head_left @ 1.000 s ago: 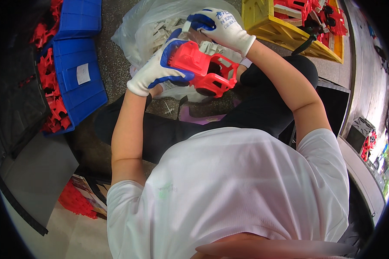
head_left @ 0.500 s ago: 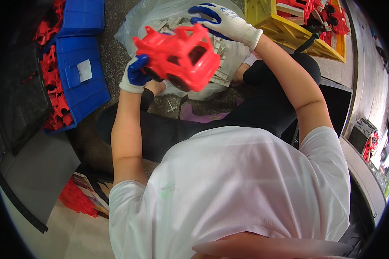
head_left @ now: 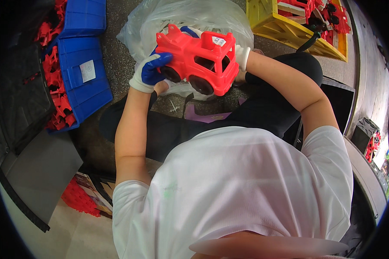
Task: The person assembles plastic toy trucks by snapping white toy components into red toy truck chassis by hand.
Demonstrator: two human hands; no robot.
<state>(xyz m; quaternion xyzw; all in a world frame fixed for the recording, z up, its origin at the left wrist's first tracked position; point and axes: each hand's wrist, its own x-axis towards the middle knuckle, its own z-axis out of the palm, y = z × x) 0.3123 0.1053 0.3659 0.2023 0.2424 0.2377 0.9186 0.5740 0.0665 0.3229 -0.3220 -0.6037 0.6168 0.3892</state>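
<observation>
A red plastic toy truck body [head_left: 188, 56] with black wheels is held up over my lap, its side facing me and tilted. A small white sticker [head_left: 219, 41] sits on its upper part. My left hand [head_left: 150, 72], in a white glove with blue coating, is closed on the truck's left end. On the far side of the truck is my right hand [head_left: 241, 57], gloved the same way. Most of it is hidden by the truck, with blue fingertips showing over the top edge.
Beyond the truck lies a big clear plastic bag [head_left: 212, 17] with pale parts inside. Blue bins [head_left: 84, 82] of red parts stand at the left, and a yellow crate [head_left: 263, 21] of red toy pieces at the upper right. A purple piece [head_left: 203, 114] lies near my legs.
The truck has turned so that its side and the white sticker show, and has shifted slightly right. My right hand came down from above the bag to behind the truck.
</observation>
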